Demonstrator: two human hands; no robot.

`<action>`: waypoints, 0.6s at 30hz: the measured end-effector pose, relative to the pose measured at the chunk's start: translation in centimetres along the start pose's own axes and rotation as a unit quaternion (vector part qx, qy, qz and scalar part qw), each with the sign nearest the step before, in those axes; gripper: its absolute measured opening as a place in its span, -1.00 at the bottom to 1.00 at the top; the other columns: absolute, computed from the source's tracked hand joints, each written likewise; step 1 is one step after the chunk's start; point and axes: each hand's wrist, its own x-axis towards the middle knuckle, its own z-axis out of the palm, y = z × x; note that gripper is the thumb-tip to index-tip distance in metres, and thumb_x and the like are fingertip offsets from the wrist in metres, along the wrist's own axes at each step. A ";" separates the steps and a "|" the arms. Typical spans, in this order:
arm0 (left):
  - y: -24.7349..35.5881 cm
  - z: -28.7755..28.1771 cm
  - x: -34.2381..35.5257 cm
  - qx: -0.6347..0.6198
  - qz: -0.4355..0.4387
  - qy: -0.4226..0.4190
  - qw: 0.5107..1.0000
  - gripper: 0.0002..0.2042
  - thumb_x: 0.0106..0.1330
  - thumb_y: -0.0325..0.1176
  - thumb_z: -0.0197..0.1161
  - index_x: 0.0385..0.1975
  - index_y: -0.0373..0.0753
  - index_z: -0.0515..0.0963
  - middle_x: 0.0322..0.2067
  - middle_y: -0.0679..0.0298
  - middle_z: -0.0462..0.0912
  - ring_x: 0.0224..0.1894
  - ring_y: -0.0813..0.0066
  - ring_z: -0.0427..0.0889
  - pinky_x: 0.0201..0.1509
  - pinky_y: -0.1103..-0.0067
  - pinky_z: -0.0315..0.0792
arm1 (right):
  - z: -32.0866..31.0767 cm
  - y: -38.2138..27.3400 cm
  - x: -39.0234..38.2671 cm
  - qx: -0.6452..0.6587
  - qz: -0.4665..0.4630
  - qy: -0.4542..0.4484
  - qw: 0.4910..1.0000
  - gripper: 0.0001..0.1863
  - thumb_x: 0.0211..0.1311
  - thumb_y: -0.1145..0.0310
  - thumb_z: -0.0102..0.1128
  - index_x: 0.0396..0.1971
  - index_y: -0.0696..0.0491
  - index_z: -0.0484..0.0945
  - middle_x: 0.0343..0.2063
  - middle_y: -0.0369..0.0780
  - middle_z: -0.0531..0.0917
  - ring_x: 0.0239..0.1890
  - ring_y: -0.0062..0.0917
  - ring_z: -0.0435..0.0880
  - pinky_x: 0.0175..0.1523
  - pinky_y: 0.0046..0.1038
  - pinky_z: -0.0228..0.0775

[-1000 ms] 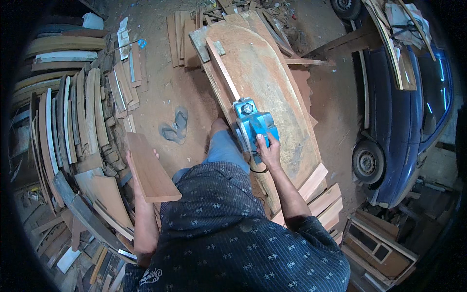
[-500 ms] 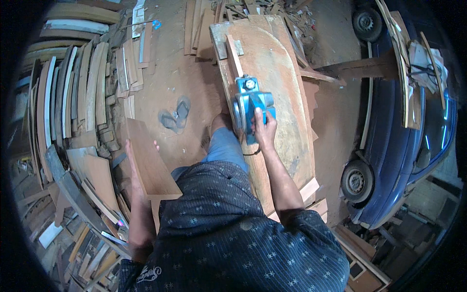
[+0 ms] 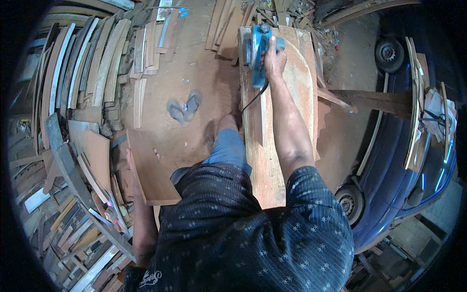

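My right hand (image 3: 276,62) is wrapped round the handle of a blue electric planer (image 3: 258,77), near the far end of a thick wooden workbench (image 3: 299,75). A dark cord trails back from the planer over the bench's left edge. Below the planer, a narrow wooden strip (image 3: 263,119) with a pale edge lies lengthwise on the bench. At my left side, my left hand (image 3: 132,165) grips a brown wooden board (image 3: 152,170). The board is tilted, and fingertips show past its right edge; most of that hand is behind it.
Stacked planks (image 3: 82,68) and offcuts fill the left side. A pair of flip-flops (image 3: 185,108) lies on the dirt floor. To the right stands a blue car (image 3: 389,146), with boards and a bundle (image 3: 435,109) on it. More scrap wood (image 3: 228,24) lies beyond the bench.
My right hand has pushed the planer away from me to the bench's far end, leaving more of the strip showing behind it. My left hand still grips the board. The view has shifted.
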 end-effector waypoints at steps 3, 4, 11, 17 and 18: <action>-0.2 -0.7 0.1 -0.026 0.005 -0.029 0.999 -0.35 0.51 0.30 -0.15 0.01 -0.26 0.53 -0.29 0.08 0.69 -0.30 0.25 0.70 -0.18 0.42 0.63 | 0.9 -1.7 2.1 0.009 0.009 -0.012 1.000 -0.25 0.40 -0.34 0.05 -0.39 0.20 0.64 -0.61 -0.23 0.64 -0.66 -0.57 0.59 -0.51 -0.46 0.42; -0.4 -0.8 0.2 -0.032 0.008 -0.033 0.999 -0.34 0.51 0.31 -0.15 0.01 -0.26 0.53 -0.28 0.07 0.68 -0.29 0.24 0.70 -0.17 0.42 0.64 | 1.1 -1.5 2.9 0.017 0.013 -0.020 1.000 -0.24 0.39 -0.34 0.06 -0.35 0.22 0.63 -0.59 -0.22 0.64 -0.65 -0.55 0.60 -0.51 -0.45 0.43; 0.4 -1.2 1.4 -0.049 -0.030 -0.077 0.995 -0.29 0.48 0.35 -0.14 0.07 -0.28 0.52 -0.20 0.01 0.68 -0.23 0.18 0.71 -0.13 0.42 0.65 | -0.1 -1.3 1.1 0.016 0.033 -0.050 0.998 -0.26 0.37 -0.32 0.11 -0.25 0.23 0.63 -0.55 -0.20 0.66 -0.62 -0.54 0.61 -0.49 -0.44 0.48; 0.9 -0.3 1.5 -0.056 -0.040 -0.157 0.985 -0.30 0.48 0.35 -0.11 0.11 -0.26 0.51 -0.15 0.02 0.69 -0.19 0.21 0.72 -0.09 0.43 0.64 | -4.5 1.0 -5.5 0.024 0.067 -0.046 0.996 -0.32 0.40 -0.26 0.13 -0.25 0.21 0.65 -0.55 -0.21 0.65 -0.62 -0.55 0.61 -0.52 -0.46 0.46; 1.1 0.4 0.4 -0.058 -0.040 -0.155 0.985 -0.31 0.48 0.34 -0.10 0.11 -0.26 0.51 -0.14 0.03 0.69 -0.18 0.22 0.72 -0.08 0.43 0.64 | -5.3 1.3 -7.2 0.022 0.072 -0.046 0.996 -0.34 0.40 -0.25 0.14 -0.25 0.20 0.65 -0.55 -0.21 0.65 -0.62 -0.56 0.61 -0.52 -0.46 0.45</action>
